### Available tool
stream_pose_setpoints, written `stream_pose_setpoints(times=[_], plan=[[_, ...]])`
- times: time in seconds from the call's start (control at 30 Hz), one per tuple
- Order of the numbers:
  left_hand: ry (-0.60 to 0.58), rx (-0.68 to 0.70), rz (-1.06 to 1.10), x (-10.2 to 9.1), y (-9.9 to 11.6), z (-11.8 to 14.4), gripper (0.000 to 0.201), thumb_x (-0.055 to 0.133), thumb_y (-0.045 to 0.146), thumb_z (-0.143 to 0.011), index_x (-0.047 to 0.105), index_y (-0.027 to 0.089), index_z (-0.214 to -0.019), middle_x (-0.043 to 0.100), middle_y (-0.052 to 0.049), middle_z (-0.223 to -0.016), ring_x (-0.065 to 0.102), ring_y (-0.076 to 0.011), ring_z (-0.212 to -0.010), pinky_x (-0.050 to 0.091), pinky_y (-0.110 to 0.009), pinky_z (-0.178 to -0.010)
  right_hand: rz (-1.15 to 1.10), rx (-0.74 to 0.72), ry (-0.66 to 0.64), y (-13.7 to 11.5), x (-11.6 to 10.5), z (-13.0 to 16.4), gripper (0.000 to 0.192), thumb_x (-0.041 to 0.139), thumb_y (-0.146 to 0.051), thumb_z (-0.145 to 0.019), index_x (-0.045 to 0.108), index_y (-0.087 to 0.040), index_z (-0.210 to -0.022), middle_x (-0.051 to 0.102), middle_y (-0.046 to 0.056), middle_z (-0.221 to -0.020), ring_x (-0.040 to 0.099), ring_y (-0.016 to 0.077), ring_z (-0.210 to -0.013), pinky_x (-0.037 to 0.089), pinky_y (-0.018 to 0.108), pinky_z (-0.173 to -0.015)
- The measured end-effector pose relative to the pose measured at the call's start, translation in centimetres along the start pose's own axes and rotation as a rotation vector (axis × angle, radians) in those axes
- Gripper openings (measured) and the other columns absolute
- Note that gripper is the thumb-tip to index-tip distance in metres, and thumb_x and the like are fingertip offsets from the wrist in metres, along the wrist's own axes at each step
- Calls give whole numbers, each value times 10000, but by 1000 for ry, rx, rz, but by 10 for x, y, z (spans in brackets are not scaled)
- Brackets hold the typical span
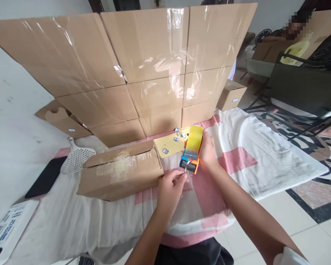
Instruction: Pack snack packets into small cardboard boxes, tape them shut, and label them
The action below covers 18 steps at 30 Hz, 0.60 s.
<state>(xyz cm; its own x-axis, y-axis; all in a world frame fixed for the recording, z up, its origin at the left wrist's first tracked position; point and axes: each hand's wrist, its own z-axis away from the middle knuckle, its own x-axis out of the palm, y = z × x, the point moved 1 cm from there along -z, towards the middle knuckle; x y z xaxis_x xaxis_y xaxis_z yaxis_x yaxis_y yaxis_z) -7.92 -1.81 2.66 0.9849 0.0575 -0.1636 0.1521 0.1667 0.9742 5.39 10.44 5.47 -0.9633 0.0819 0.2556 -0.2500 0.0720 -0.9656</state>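
Observation:
My right hand [208, 152] grips a tape dispenser [192, 148] with an orange and blue frame and a yellowish roll, held upright above the cloth. My left hand [172, 184] pinches the clear tape end [186, 167] at the dispenser's lower edge, just right of a small cardboard box [121, 171] lying on the cloth. The box's top seam carries clear tape. A yellow sheet with small stickers [171, 144] lies behind the dispenser.
A wall of taped cardboard boxes [143, 73] stands behind. A white perforated scoop [77, 158] and a black flat object [45, 176] lie at left. A white and pink cloth [251, 154] covers the surface. A dark chair [303, 88] and another person are at the right.

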Motion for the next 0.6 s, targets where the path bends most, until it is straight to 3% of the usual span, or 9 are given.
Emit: stream_pose_setpoints(times=[0.1, 0.3, 0.5, 0.6], plan=[[34, 11, 2, 8, -8, -9, 274, 610, 429, -882, 730, 183, -893, 762, -40, -807, 546, -108, -487, 408, -199, -409, -186, 163, 91, 13, 2, -8, 648, 496, -793, -855, 696, -179, -905, 759, 103, -764, 747, 296, -720, 602, 396, -612], [17, -97, 29, 10, -20, -3, 299, 635, 458, -876, 740, 178, -872, 762, -50, -799, 575, -120, -543, 409, -179, -403, -267, 381, 56, 32, -2, -3, 583, 486, -741, -894, 659, -193, -992, 743, 68, -727, 709, 243, -596, 573, 361, -554], [25, 9, 26, 8, -16, 0, 278, 665, 435, -876, 739, 185, -780, 734, -16, -691, 476, -79, -440, 363, -171, -378, -296, 497, 67, 21, -3, 1, 479, 410, -615, -982, 625, -188, -1018, 697, 52, -633, 652, 229, -499, 521, 343, -495], [24, 107, 13, 8, -15, 1, 241, 671, 392, -889, 749, 198, -769, 743, -10, -679, 514, -88, -456, 377, -173, -390, -330, 567, 64, 14, -2, 3, 432, 372, -536, -1011, 625, -186, -1008, 690, 60, -620, 634, 231, -475, 500, 338, -479]])
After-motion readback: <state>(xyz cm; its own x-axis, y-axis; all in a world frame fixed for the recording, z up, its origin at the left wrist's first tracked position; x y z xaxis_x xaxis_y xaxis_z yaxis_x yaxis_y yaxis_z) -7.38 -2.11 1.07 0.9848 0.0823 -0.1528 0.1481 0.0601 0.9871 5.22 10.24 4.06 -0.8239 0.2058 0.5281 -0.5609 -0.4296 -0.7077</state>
